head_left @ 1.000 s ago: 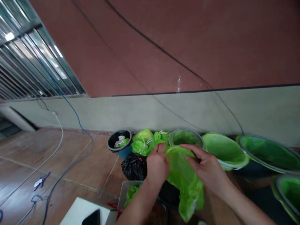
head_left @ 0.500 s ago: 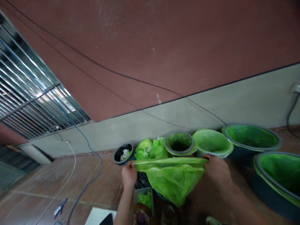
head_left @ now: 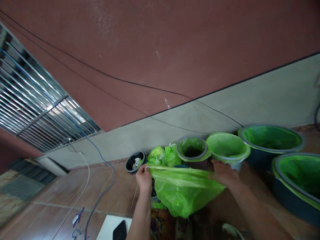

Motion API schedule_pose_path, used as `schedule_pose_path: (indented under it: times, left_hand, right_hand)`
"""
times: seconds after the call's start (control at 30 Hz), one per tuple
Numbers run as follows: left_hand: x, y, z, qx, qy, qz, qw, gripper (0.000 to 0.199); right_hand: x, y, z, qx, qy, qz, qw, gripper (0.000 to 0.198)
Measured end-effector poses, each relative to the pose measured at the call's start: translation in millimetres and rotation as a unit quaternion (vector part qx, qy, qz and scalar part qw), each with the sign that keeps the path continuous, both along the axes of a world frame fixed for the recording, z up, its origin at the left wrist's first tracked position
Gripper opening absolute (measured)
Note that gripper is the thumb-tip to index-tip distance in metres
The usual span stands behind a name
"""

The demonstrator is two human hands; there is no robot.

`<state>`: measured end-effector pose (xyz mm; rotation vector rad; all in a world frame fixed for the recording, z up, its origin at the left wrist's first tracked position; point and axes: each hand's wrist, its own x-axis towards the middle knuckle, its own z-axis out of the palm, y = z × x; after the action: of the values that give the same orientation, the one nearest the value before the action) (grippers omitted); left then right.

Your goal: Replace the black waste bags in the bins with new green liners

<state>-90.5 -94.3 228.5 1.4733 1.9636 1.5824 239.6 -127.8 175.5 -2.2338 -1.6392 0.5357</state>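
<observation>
A thin green plastic bag (head_left: 185, 193) hangs stretched between my two hands, its folded top edge running nearly level. My left hand (head_left: 144, 176) pinches the left corner of that edge. At the right end, my right hand (head_left: 225, 173) is closed on the bag's edge, its fingers somewhat blurred. Beyond the bag stand a small bin with a grey rim (head_left: 192, 148) and a pale bin (head_left: 227, 146), both lined with green bags. Tied, filled green bags (head_left: 157, 155) sit just past my left hand, beside a small black-lined bin (head_left: 135, 162) holding white scraps.
Two large dark bins with green liners stand at right, one by the wall (head_left: 272, 138) and one nearer (head_left: 300, 180). A white board with a black phone (head_left: 120, 230), purple-handled pliers (head_left: 78, 216) and a blue cable (head_left: 102, 186) lie on the tiled floor.
My right hand has shifted left and slightly down along the bag's edge, and the bag's right corner now sticks out below it. My left hand keeps its pinch. The view has tilted slightly.
</observation>
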Motion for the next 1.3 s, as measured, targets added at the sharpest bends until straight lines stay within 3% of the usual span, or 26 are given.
schedule_pose_path:
  times: [0.1, 0.17, 0.23, 0.33, 0.47, 0.6, 0.83, 0.93, 1.03, 1.1, 1.2, 1.3]
  left_hand:
    - [39.4, -11.3, 11.8, -0.040, 0.050, -0.104, 0.993, 0.025]
    - [66.5, -19.0, 18.0, -0.068, 0.090, -0.143, 0.983, 0.026]
    - [88.8, -25.6, 20.6, -0.069, 0.146, -0.175, 0.971, 0.024]
    - [106.2, -31.5, 18.5, -0.029, 0.234, -0.217, 0.947, 0.019]
    - [97.3, -30.7, 12.3, -0.010, 0.299, -0.233, 0.925, 0.029]
    - [72.2, -24.4, 8.5, -0.023, 0.300, -0.199, 0.933, 0.035]
    - [41.1, -18.0, 5.1, -0.004, 0.263, -0.121, 0.957, 0.029]
    - [33.7, -20.1, 3.6, 0.006, 0.255, -0.097, 0.962, 0.024]
    - [33.7, -24.3, 1.9, 0.008, 0.250, -0.094, 0.964, 0.022]
    - [39.4, -27.3, 0.7, 0.006, 0.250, -0.109, 0.962, 0.023]
    - [54.5, -31.0, -1.1, 0.004, 0.255, -0.127, 0.959, 0.022]
    - [72.1, -33.8, -2.6, 0.002, 0.259, -0.146, 0.955, 0.023]
  right_hand:
    - [-32.9, -8.0, 15.7, 0.058, 0.054, 0.105, 0.991, 0.071]
    - [-56.6, -12.7, 26.3, 0.122, 0.153, 0.225, 0.955, 0.066]
    - [-77.2, -16.0, 33.2, 0.171, 0.217, 0.275, 0.921, 0.054]
    - [-93.1, -15.1, 34.9, 0.194, 0.194, 0.238, 0.932, 0.028]
    - [-81.1, -3.3, 29.1, 0.212, 0.143, 0.181, 0.950, 0.027]
    - [-52.1, 7.1, 24.6, 0.243, 0.110, 0.102, 0.958, 0.028]
    - [-11.3, 5.4, 25.2, 0.249, 0.019, -0.011, 0.968, 0.032]
    - [-0.4, 2.2, 26.4, 0.219, -0.013, -0.044, 0.975, 0.034]
    - [0.4, 0.8, 24.6, 0.136, -0.031, -0.033, 0.990, 0.032]
    - [-9.1, -0.2, 22.4, 0.118, -0.037, -0.006, 0.992, 0.039]
    - [-38.7, -5.1, 19.9, 0.173, -0.025, 0.074, 0.982, 0.066]
    - [-72.7, -13.1, 21.1, 0.230, -0.002, 0.172, 0.958, 0.070]
